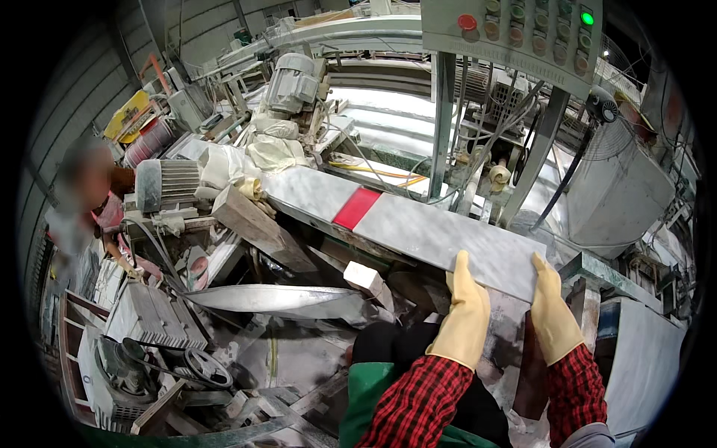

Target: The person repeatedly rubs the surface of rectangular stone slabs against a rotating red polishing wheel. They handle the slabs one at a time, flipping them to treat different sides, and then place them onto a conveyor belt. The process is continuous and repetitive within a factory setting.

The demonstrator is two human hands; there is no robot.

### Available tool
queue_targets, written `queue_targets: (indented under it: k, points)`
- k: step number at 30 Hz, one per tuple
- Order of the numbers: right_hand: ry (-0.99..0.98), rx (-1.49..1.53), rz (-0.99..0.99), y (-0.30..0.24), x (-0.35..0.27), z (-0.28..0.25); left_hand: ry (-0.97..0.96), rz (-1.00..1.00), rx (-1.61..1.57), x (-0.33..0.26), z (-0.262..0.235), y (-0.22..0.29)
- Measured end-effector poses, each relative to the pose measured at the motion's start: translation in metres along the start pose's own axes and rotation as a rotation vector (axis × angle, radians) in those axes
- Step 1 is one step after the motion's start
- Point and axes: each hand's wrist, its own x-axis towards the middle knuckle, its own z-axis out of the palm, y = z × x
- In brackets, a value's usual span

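A long, flat grey-white stone slab (448,233) slopes down to the right across the machine in front of me. A bright red band (356,208) crosses its top. Both my hands wear pale yellow rubber gloves. On the near long edge, close to the slab's right end, my left hand (464,313) holds on with its fingertips up at the edge. At the right end my right hand (554,317) grips the corner, some of its fingers out of sight. Beneath the slab the support is mostly hidden.
A control panel (515,33) with buttons and a green light hangs above. Grey motors (293,82) and a wooden beam (261,228) stand left. A curved metal sheet (284,299) and a handwheel (208,367) lie nearer. Another person (93,201) is far left; a fan (609,123) stands right.
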Motion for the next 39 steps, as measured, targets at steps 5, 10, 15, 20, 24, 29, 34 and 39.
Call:
queue_targets:
  k: [5,10,15,20,24,29,34,39]
  points:
    - [0.038,-0.115,-0.075,0.020,0.008,-0.005,-0.177,-0.057,0.172,-0.036,-0.009,-0.045]
    - [-0.019,-0.254,-0.143,0.032,0.017,-0.004,-0.196,-0.117,0.217,-0.022,-0.031,-0.091]
    - [0.080,-0.720,-0.324,0.058,0.073,-0.038,-0.099,-0.123,0.126,-0.021,-0.019,-0.105]
    - [0.132,-0.888,-0.251,0.047,0.047,0.007,0.079,-0.081,0.139,-0.010,-0.014,-0.085]
    - [-0.013,-0.941,-0.451,0.070,0.063,0.018,-0.123,0.401,0.266,0.041,-0.054,-0.107]
    - [0.038,-0.901,-0.293,0.072,0.079,0.026,0.037,0.264,0.291,0.018,-0.024,-0.079]
    - [-0.076,-1.083,-0.537,0.090,0.095,0.018,0.175,0.060,0.239,-0.009,0.008,-0.046]
    - [-0.118,-0.880,-0.281,0.076,0.053,0.071,0.217,0.044,0.219,0.011,-0.017,-0.021]
